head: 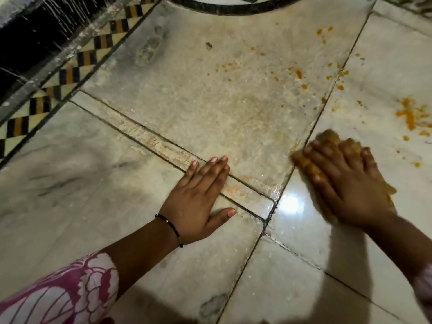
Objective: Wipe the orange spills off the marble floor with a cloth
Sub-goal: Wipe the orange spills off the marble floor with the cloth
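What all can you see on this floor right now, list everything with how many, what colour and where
marble floor: several large slabs, white and grey, dark joints, fills the view
orange spills: many splashes and specks, orange, upper right of the floor; biggest patch at the right edge
cloth: one, orange-stained, under the right hand on the floor
checkered border: one strip, black, orange and cream, upper left
curved inlay: one dark band, top centre
bracelet: one, black, left wrist
sleeve: one, pink and white floral, left arm
left hand: flat on the floor, fingers straight
right hand: pressing on the cloth, blurred
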Tool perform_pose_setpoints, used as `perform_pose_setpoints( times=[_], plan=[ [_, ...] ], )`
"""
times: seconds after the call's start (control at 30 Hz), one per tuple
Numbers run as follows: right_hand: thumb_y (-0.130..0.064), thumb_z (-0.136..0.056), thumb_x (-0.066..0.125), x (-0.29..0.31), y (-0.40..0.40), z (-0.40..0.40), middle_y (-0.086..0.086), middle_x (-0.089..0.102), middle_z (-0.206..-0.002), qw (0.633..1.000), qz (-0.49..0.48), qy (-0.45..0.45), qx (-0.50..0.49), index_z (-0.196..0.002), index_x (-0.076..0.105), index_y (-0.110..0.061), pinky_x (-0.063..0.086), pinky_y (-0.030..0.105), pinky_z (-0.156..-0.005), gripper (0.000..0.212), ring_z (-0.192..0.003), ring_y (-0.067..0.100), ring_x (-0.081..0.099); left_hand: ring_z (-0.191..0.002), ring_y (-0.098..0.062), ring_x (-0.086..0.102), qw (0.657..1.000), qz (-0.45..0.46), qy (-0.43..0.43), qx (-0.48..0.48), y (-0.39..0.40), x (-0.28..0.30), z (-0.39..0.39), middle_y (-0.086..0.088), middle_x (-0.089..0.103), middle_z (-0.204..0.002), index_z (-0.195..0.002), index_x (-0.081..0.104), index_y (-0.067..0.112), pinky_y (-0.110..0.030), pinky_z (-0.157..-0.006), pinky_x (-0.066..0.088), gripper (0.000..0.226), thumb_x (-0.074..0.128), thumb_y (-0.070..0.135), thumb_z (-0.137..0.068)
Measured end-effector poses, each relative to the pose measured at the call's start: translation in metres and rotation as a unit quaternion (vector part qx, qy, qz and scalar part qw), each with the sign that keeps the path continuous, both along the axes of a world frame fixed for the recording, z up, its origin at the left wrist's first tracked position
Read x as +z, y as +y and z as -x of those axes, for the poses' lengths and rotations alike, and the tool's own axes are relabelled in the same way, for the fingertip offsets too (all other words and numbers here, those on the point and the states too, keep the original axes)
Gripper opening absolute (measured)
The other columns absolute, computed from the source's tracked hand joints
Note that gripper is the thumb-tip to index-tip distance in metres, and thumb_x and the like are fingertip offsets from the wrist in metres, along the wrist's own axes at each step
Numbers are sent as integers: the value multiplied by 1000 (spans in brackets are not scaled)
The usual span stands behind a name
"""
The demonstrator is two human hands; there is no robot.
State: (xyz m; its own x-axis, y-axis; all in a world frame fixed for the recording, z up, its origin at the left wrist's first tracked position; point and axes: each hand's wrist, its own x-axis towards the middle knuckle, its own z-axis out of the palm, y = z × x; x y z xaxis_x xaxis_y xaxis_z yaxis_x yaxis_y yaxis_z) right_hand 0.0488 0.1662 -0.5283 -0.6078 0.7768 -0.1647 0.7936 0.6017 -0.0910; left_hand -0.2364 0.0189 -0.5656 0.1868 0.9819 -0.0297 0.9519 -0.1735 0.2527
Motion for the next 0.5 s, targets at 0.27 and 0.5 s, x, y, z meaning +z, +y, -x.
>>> perform_pose_setpoints(
  times=[0.27,0.5],
  plan=[
    [-51,-94,8,-11,-12,92,-11,8,-160,999,39,2,19,-151,9,-36,-10,66,-108,59,-146,27,1,-145,-19,19,1000,-4,-9,2,0,2,1,-8,23,-156,-146,30,6,-44,-116,17,71,25,55,-95],
    [-55,-94,8,3,-39,6,-16,9,-158,995,35,-18,-93,-149,14,-42,4,60,-112,57,-146,23,7,-145,-17,16,1000,-11,-17,8,0,1,-1,-6,22,-157,-147,29,8,-41,-118,14,70,28,54,-95]
  ],
)
